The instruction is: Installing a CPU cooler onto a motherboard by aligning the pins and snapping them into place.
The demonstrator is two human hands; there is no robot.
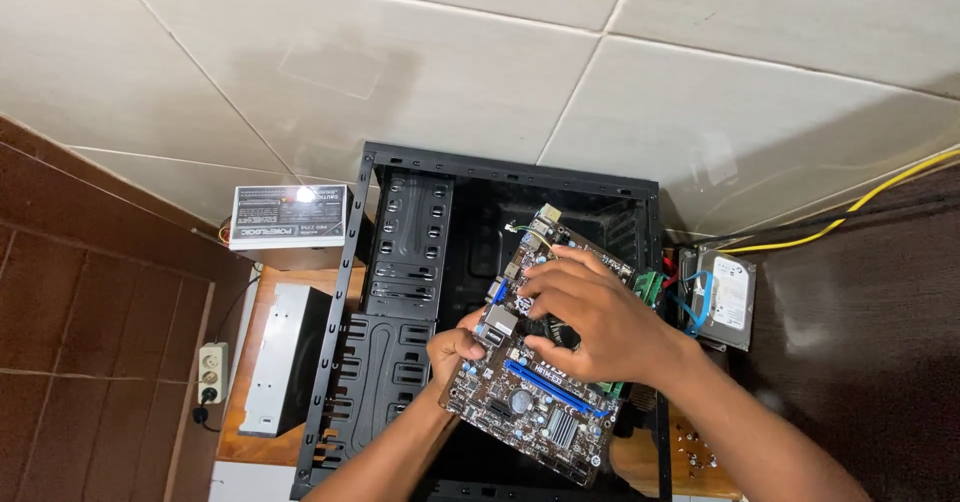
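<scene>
Motherboard [530, 402] in both hands, above open computer case [420, 262]

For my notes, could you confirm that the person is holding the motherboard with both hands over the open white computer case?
Not quite: the head view shows the computer case is black, not white. Otherwise yes, the left hand and right hand hold the motherboard over it.

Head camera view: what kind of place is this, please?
Probably a home or small repair corner for building computers, not a factory. An open black case stands on a low wooden table; both hands hold a motherboard over it, and a power supply and hard drive wait alongside.
</scene>
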